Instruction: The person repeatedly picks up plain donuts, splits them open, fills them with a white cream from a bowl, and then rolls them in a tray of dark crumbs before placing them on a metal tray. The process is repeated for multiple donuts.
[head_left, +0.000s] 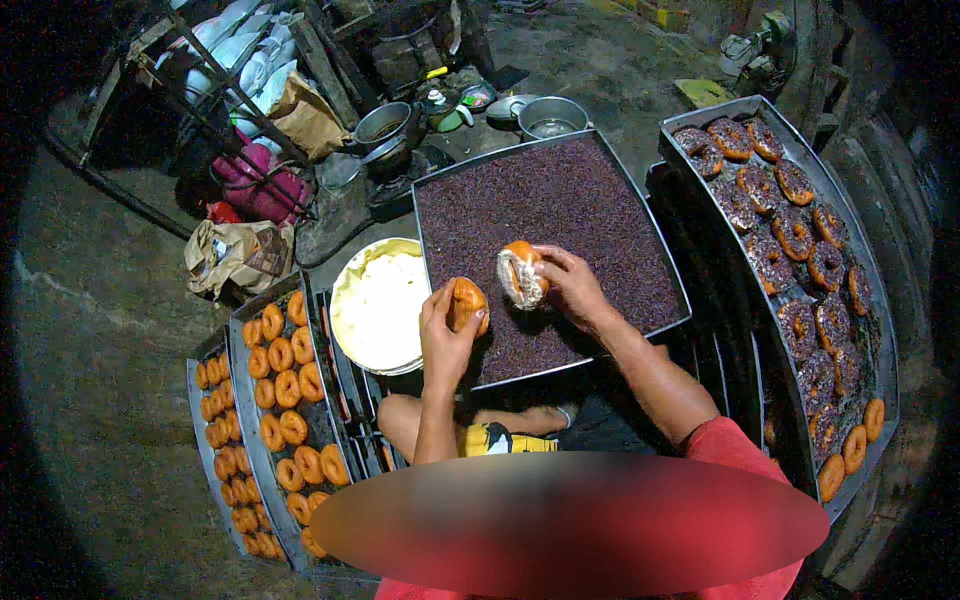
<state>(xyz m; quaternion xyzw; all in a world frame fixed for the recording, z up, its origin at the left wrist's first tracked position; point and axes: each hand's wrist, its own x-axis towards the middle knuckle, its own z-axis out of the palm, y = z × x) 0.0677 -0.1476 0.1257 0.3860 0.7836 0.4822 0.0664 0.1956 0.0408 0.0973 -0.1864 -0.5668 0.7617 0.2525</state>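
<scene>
My left hand (444, 337) grips a plain brown doughnut (470, 298) at the left side of a metal tray (679, 322). In my right hand (576, 289) is a second doughnut (521, 276), tilted on edge, with white cream coating the face turned to the left. Both doughnuts are held above the dark chocolate sprinkles (540, 187) that fill the tray. Left of it, partly behind my left hand, stands a round tub (379, 304) of white cream with a yellowish rim.
At left, two trays hold plain doughnuts (287, 388). A long tray (892, 390) at right carries sprinkled doughnuts (793, 232) and several plain ones (853, 450) at its near end. Metal pots (553, 116) stand beyond the sprinkles; a crumpled paper bag (238, 255) lies on the left.
</scene>
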